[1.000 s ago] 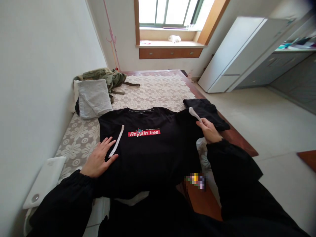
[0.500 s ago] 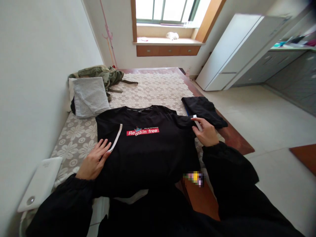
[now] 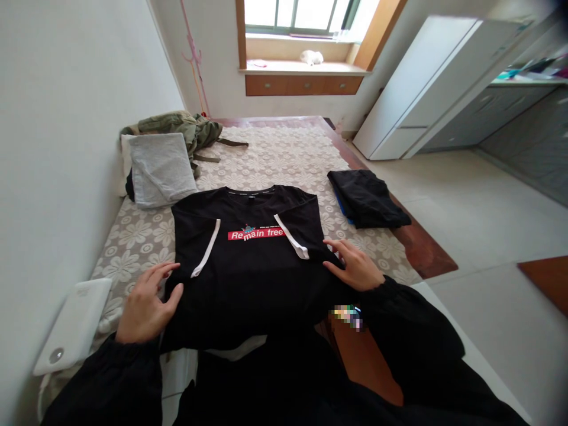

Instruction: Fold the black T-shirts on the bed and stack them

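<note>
Black T-shirt (image 3: 248,266): soft matt cloth, smooth, white cloth sleeve cuffs, red printed patch with flat finish
Bed cover (image 3: 284,157): cream lace-like cloth, raised floral texture
Folded grey garment (image 3: 160,168): matt knit cloth
Olive jacket (image 3: 177,125): coarser matt fabric
Folded black garment (image 3: 366,198): matt cloth
Bed frame (image 3: 419,254): reddish polished wood, slight gloss
White device (image 3: 73,325): smooth plastic
Floor (image 3: 488,225): pale glossy tile

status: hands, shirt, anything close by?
Left hand and right hand open, flat at shirt edges. Both sleeves folded in. Folded black garment lies apart, right.
</note>
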A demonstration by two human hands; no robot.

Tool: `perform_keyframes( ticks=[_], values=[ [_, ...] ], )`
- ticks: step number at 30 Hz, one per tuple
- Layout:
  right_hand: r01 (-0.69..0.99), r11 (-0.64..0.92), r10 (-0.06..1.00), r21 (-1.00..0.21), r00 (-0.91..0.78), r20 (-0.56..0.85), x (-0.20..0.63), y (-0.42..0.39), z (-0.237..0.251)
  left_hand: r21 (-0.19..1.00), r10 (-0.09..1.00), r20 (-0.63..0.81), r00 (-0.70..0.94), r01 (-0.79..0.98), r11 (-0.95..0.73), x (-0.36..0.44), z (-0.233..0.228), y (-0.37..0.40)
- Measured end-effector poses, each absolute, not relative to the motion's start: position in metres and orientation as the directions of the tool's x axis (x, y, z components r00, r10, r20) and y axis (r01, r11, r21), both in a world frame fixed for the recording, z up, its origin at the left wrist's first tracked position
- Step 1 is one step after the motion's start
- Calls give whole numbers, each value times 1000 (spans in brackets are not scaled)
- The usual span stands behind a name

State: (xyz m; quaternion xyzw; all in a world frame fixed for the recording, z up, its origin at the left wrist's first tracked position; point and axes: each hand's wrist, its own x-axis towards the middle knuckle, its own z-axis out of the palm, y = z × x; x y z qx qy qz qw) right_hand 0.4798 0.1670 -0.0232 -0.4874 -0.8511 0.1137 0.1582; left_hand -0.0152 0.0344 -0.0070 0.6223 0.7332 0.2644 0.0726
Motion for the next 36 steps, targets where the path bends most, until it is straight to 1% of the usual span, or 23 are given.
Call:
perform_keyframes(
  ticks=[3, 5, 7, 9, 10, 12, 15, 17, 19, 20, 22, 24, 26, 28, 30, 33, 36],
  values=[
    [845, 449, 893, -290, -432, 124, 481, 163, -28, 526, 930, 148, -338, 823, 215, -18, -6, 30],
    [897, 391, 919, -206, -370, 133, 479, 162, -33, 543, 914, 105, -393, 792, 278, -19, -6, 31],
    [948, 296, 949, -117, -277, 153, 477, 163, -37, 552, 905, 75, -418, 773, 311, -19, -6, 33],
    [970, 236, 961, -61, -224, 160, 478, 163, -41, 560, 896, 89, -436, 766, 317, -18, -5, 34],
    [970, 240, 961, -51, -229, 155, 480, 162, -42, 562, 885, 114, -451, 764, 317, -16, -4, 35],
    [956, 286, 951, -65, -275, 140, 484, 159, -43, 574, 858, 152, -490, 751, 327, -14, -4, 35],
    [936, 326, 941, -136, -307, 142, 495, 155, -43, 608, 846, 117, -520, 711, 353, -14, -4, 32],
    [919, 327, 943, -218, -301, 145, 505, 150, -44, 605, 866, 69, -496, 711, 359, -17, -4, 25],
    [893, 311, 949, -325, -271, 162, 519, 142, -47, 580, 878, 55, -475, 731, 359, -21, -6, 12],
    [883, 289, 954, -371, -233, 189, 527, 136, -50, 566, 879, 68, -473, 743, 356, -22, -9, 2],
    [875, 237, 953, -421, -126, 274, 544, 122, -55, 537, 865, 149, -479, 774, 335, -23, -15, -19],
    [880, 240, 927, -409, -84, 365, 559, 105, -61, 488, 849, 288, -443, 831, 268, -21, -25, -41],
    [882, 309, 896, -357, -143, 421, 571, 90, -67, 415, 852, 409, -327, 898, 146, -18, -35, -59],
    [881, 364, 874, -302, -212, 436, 581, 79, -73, 359, 854, 477, -208, 933, 26, -18, -44, -72],
    [886, 377, 869, -271, -237, 435, 590, 75, -80, 333, 839, 524, -148, 942, -42, -21, -52, -80],
    [883, 405, 849, -236, -268, 455, 607, 75, -94, 286, 811, 571, -131, 957, -46, -28, -62, -89],
    [861, 472, 801, -187, -331, 499, 625, 79, -107, 234, 822, 550, -145, 972, 15, -29, -67, -99]
  ],
)
